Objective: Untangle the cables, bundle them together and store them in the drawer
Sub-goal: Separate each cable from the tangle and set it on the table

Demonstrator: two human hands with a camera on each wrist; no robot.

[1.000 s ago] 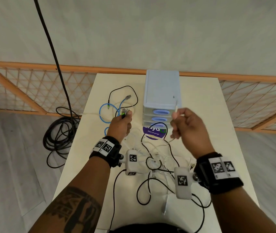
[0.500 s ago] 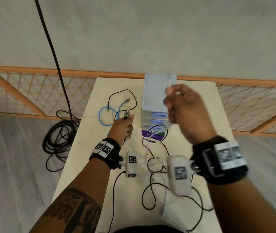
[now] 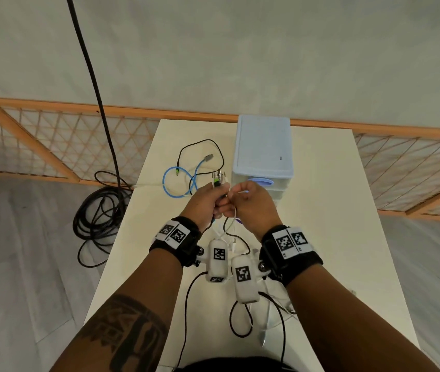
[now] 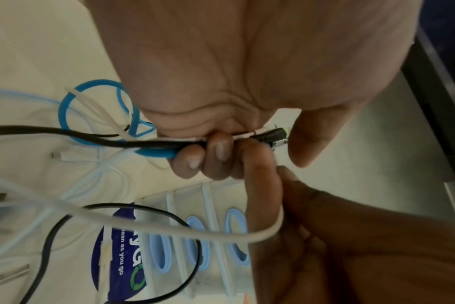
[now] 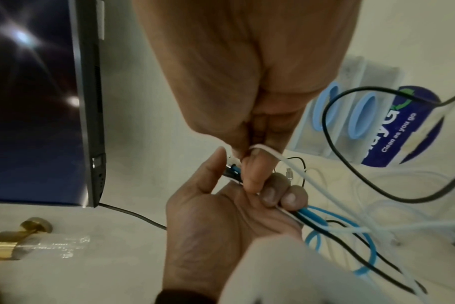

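— Gripping a bunch of cable ends above the table, the left hand is raised, fingers curled tight.

— And the right hand?

— A white cable is pinched beside it, before the drawer unit.

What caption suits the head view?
Left hand grips gathered cable ends while right hand brings a white cable beside the drawer unit.
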